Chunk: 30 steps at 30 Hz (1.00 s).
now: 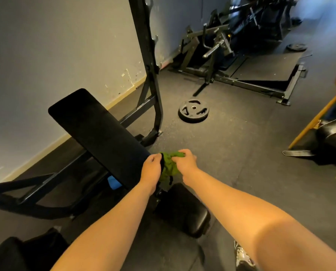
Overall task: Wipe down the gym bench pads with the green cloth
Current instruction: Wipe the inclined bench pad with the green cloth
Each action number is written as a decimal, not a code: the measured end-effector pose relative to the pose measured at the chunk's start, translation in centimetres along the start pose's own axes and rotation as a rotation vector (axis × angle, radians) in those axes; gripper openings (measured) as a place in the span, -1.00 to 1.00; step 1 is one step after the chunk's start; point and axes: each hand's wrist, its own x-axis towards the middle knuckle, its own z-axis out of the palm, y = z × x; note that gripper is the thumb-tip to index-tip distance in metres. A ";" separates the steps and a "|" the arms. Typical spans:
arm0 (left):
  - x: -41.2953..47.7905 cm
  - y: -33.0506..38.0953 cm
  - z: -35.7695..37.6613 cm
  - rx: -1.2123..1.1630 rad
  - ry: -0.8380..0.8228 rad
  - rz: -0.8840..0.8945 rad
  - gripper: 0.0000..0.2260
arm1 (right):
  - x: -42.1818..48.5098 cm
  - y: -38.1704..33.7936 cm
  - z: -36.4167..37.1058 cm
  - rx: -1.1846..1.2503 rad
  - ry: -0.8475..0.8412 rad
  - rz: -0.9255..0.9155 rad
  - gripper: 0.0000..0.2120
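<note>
Back pad [96,132] is running diagonally from upper left down toward the hands, and its near end is sitting just beside the left hand [152,170]. Seat pad [184,210] is lying below and right of that end, with the frame showing between the two. Wall [45,55] is closing off the left side. Rack upright [147,55] is standing just past the back pad's right edge. Rubber floor [241,153] is opening out to the right of the bench. On it a weight plate [193,111] is lying flat, well apart from the pads, and a wooden chair frame [317,116] is standing at the far right. Green cloth [171,167] is bunched just off the back pad's near corner. Both hands are close together and gripping it: the left hand is curling round its left side and the right hand [186,163] is pinching its top edge. Cannot tell whether the cloth is touching the pad. The dark strip along its left edge is hard to identify. Another dark pad [8,255] is being cut off by the bottom-left corner, the far machines [231,36] are blurring, and a shoe [241,257] is partly hiding behind the right forearm.
</note>
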 end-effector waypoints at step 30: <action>25.8 17.3 7.9 -0.053 0.702 -0.012 -0.89 | 30.7 -23.3 -0.8 -0.735 -0.720 -0.452 -0.74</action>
